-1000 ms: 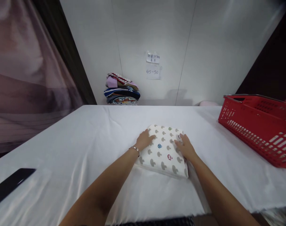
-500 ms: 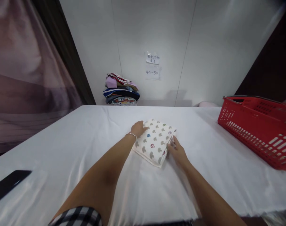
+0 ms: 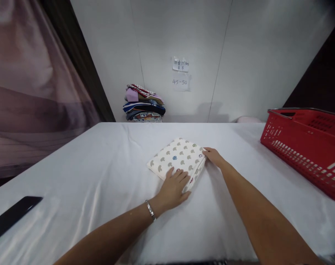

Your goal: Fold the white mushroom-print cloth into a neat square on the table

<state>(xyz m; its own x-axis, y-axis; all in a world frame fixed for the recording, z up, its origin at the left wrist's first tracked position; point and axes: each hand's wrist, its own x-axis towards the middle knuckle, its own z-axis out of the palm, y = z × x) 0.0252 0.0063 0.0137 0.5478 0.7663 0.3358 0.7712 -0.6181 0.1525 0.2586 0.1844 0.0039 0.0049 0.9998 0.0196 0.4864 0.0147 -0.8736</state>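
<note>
A folded white cloth printed with grey mushrooms, a few of them coloured, lies on the white-covered table. Across its near edge my left hand rests palm down, fingers stretched out on the fabric, with a silver bracelet at the wrist. At the cloth's far right corner, the fingers of my right hand close on the edge, where layered folds show along the side. Whatever lies under the right fingertips is hidden.
A red plastic basket stands on the right of the table. At the left edge lies a flat black object. Behind the table, a stack of folded fabrics sits by the wall, below and left of paper notes.
My left hand has come from the cloth's far left side to its near edge. My right hand has slid up to the right corner, and the cloth's left side now lies spread farther left.
</note>
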